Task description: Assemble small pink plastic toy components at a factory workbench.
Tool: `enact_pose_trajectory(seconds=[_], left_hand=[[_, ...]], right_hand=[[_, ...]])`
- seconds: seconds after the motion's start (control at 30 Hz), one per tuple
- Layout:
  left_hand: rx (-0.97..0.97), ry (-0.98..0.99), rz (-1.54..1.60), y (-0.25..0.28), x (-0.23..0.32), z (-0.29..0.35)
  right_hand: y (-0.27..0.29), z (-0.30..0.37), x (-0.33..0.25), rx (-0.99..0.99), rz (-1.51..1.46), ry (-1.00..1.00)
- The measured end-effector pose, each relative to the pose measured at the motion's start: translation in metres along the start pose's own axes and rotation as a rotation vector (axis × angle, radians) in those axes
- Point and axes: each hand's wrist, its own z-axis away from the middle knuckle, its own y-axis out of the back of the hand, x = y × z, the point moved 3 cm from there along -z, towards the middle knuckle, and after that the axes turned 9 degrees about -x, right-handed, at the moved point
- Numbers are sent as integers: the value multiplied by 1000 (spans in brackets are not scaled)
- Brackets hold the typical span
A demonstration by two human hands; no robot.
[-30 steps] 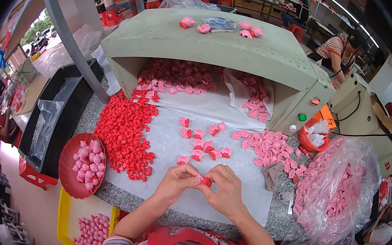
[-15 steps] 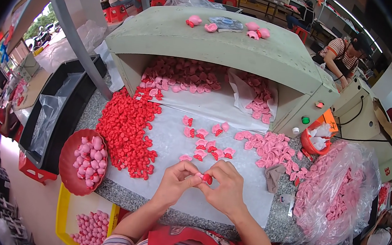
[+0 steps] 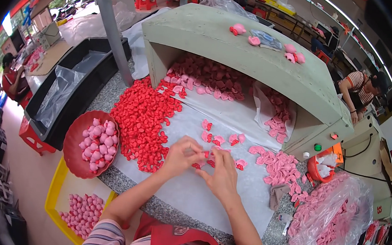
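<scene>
My left hand (image 3: 183,158) and my right hand (image 3: 222,174) meet over the white paper (image 3: 176,198), their fingertips closed around a small glossy red piece (image 3: 205,153). My fingers partly cover it. Just beyond and beneath them lie several pink shell-like pieces joined with red parts (image 3: 236,139), some hidden by my hands. To the left spreads a large pile of small red pieces (image 3: 141,121). A heap of loose curved pink shells (image 3: 280,170) lies on the right.
A box-shaped machine (image 3: 242,41) stands behind, pink pieces in its opening. At left are a red bowl (image 3: 75,145) of round pink pieces, a yellow tray (image 3: 54,198) and a black crate (image 3: 38,127). A clear bag (image 3: 338,223) lies right. A co-worker (image 3: 359,89) bends at far right.
My hands have moved farther from my body, toward the joined pieces. The pink-and-red piece they pinched before is no longer seen between them; a small red piece is. The view has turned.
</scene>
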Motion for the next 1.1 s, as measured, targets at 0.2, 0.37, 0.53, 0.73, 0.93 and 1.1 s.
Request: enact_pose_trajectory(seconds=[0.2,0.37,0.53,0.73,0.93,1.1], left_hand=[[-74,-128,-694,21,-16,-30],[-18,-373,-847,-2,8,-104],[172,19,-1167,-36,-24,-222],[207,3,-1270,-28,-75,-244],[300,13,-62,45,-4,-209],[-8,-50,783,95,78,-78]], right_hand=[[19,8,16,-51,-44,-109],[43,25,24,-34,-111,-218],[38,33,1,-101,-134,-138],[35,48,3,-212,-187,-211],[-21,-5,-22,-401,-297,-32],[-102,-74,-10,-202,-152,-39]])
